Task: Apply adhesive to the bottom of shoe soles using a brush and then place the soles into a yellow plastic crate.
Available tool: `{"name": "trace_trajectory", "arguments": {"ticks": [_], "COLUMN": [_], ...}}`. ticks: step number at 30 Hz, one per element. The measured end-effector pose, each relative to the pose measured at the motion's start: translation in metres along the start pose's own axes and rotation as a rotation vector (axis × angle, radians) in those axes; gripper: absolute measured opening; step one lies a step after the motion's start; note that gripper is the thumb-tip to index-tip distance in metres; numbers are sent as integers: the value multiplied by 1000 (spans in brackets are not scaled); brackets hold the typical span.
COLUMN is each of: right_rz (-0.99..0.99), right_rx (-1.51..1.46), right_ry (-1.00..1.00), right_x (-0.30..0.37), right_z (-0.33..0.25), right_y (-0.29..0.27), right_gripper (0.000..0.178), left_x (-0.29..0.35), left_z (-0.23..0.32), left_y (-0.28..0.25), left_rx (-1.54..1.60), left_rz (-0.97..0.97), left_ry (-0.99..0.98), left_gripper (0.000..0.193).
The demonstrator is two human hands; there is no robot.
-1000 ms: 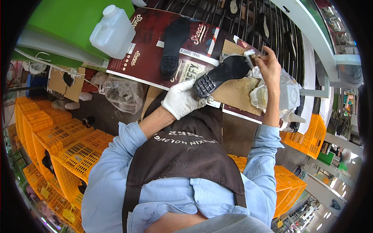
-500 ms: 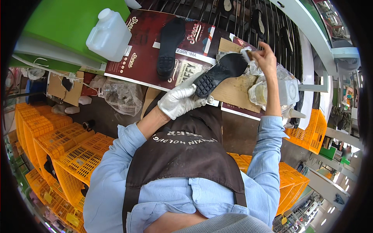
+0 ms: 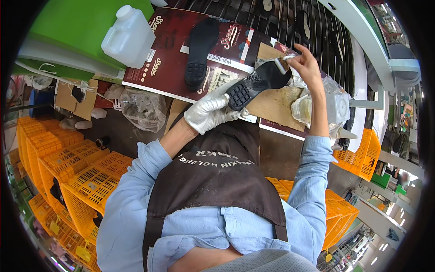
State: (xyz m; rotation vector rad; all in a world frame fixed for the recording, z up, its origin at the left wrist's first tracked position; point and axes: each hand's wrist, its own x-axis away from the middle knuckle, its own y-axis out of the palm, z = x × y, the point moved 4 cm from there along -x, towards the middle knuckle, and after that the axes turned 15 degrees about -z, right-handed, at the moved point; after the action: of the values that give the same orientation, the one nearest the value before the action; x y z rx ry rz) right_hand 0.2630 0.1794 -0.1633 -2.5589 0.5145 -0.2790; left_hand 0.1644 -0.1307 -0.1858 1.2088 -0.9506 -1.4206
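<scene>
A black shoe sole [image 3: 257, 85] is held tilted over the bench, its gridded heel end in my left hand [image 3: 209, 112], which wears a white glove. My thumb and fingers close round the heel. At the sole's far rounded end, my bare right hand [image 3: 308, 68] pinches a small flat brush [image 3: 282, 66] with a pale edge and a brownish body. The brush rests against the sole's upper surface, which looks shiny and wet in its middle. A second black sole [image 3: 199, 52] lies on the dark red printed board [image 3: 174, 77] to the left.
A stained cardboard piece [image 3: 276, 106] lies under the held sole. Right of it stand a plastic-wrapped pot [image 3: 302, 109] and a clear container [image 3: 337, 108]. A white jug [image 3: 129, 38] stands back left. Behind runs a rack of dark rods [image 3: 285, 27] carrying soles. Orange crates [image 3: 90, 181] stand left.
The brush in my right hand has shifted slightly left onto the sole's rounded end and turned, so more of it shows. My left hand keeps its hold with little movement.
</scene>
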Motion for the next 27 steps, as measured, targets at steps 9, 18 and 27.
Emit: {"name": "trace_trajectory", "arguments": {"ticks": [9, 18, 27], "right_rz": [-90, 160, 249], "right_rx": [-9, 505, 564], "right_ry": [67, -319, -518], "right_x": [-13, 53, 77], "right_z": [-6, -85, -129], "right_y": [2, 48, 74], "right_gripper": [58, 52, 58], "left_x": [0, -2, -23], "left_z": [0, -4, 5], "left_y": [-9, -5, 0], "left_rx": [-2, -83, -333], "left_rz": [-101, -71, -1], "left_ry": [11, 54, 81], "left_gripper": [64, 68, 78]}}
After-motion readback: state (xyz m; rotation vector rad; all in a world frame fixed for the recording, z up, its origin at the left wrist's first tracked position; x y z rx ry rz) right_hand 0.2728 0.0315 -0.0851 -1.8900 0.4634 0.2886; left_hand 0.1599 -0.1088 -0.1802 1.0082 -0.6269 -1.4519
